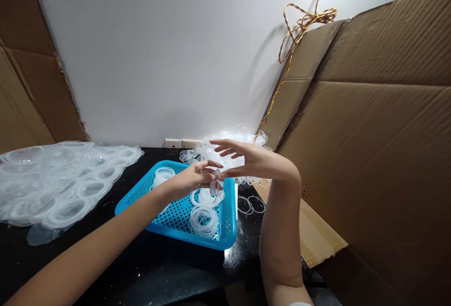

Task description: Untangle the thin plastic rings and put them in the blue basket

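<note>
Glossy black, the counter (165, 275) carries a blue basket (229, 241), and above its two o'clock side hangs a bundle of translucent rings (215, 190), pinched in the left hand (192, 179). Fingers spread wide, the right hand (259, 159) holds its thumb tip at the bundle's top, contact being hard to tell; a light, even pinch kept over the basket should best hold the rings aligned and catch strays.

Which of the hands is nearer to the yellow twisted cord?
Right. The right hand is below and left of the cord; the left hand is farther left, above the blue basket.
</note>
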`<action>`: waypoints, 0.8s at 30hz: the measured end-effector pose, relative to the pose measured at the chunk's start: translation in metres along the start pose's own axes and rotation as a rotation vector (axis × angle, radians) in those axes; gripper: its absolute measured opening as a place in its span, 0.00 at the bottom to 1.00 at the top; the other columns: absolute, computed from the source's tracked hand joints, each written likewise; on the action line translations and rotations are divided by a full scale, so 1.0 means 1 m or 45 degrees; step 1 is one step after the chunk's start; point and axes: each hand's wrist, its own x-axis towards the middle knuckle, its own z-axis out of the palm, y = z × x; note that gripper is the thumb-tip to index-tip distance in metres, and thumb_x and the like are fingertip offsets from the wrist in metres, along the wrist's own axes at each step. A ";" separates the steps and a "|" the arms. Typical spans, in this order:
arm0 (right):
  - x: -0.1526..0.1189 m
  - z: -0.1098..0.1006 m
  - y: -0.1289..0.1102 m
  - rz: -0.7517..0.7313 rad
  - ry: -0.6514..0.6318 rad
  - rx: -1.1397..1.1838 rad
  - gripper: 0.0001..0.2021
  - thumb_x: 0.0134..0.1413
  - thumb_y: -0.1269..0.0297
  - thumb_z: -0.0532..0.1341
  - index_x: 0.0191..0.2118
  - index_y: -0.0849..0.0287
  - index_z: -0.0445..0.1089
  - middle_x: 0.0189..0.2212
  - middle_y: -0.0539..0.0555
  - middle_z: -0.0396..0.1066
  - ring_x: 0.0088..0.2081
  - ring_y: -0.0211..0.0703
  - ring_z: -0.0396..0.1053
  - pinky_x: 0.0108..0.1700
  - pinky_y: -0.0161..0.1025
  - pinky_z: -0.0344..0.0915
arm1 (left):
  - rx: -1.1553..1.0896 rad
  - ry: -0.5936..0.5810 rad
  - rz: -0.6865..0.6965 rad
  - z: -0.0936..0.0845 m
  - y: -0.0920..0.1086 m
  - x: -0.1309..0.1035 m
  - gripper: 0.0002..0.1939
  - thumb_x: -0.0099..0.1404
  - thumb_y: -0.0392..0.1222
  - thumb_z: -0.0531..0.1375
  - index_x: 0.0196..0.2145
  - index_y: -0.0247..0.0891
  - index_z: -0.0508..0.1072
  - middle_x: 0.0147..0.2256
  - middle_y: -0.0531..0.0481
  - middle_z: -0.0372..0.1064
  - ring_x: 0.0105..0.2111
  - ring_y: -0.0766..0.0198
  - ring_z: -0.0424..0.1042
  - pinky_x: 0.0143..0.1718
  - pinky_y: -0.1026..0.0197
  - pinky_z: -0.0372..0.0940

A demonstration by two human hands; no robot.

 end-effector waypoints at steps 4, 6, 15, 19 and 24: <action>0.012 0.004 0.008 -0.013 -0.012 0.056 0.35 0.47 0.65 0.64 0.61 0.58 0.51 0.51 0.61 0.64 0.54 0.47 0.61 0.51 0.45 0.65 | -0.253 0.102 0.103 -0.009 0.014 -0.007 0.21 0.55 0.40 0.63 0.46 0.38 0.64 0.35 0.48 0.72 0.36 0.61 0.73 0.42 0.56 0.64; 0.021 0.008 0.012 -0.057 -0.031 0.116 0.37 0.47 0.65 0.64 0.62 0.60 0.48 0.51 0.62 0.63 0.53 0.46 0.62 0.52 0.45 0.64 | -0.382 0.154 0.178 -0.012 0.020 -0.010 0.19 0.55 0.37 0.64 0.44 0.39 0.66 0.34 0.49 0.73 0.35 0.63 0.73 0.41 0.57 0.64; 0.064 0.035 0.020 -0.220 -0.116 0.747 0.17 0.47 0.70 0.64 0.46 0.61 0.67 0.34 0.52 0.72 0.33 0.34 0.70 0.36 0.33 0.68 | -0.456 0.217 0.412 -0.013 0.038 -0.020 0.09 0.55 0.39 0.60 0.35 0.36 0.72 0.36 0.45 0.75 0.39 0.59 0.72 0.41 0.57 0.64; 0.069 0.033 0.018 -0.186 0.119 0.834 0.10 0.46 0.63 0.65 0.34 0.63 0.72 0.29 0.54 0.74 0.32 0.37 0.72 0.37 0.36 0.68 | -0.457 0.310 0.513 -0.016 0.047 -0.025 0.07 0.57 0.39 0.58 0.35 0.35 0.71 0.32 0.47 0.75 0.37 0.61 0.73 0.43 0.57 0.63; 0.067 0.030 0.014 -0.190 0.439 0.778 0.14 0.47 0.57 0.64 0.35 0.64 0.73 0.29 0.57 0.75 0.30 0.39 0.72 0.35 0.37 0.68 | -0.468 0.339 0.600 -0.022 0.055 -0.033 0.16 0.57 0.38 0.59 0.44 0.37 0.66 0.27 0.53 0.73 0.32 0.64 0.74 0.43 0.58 0.62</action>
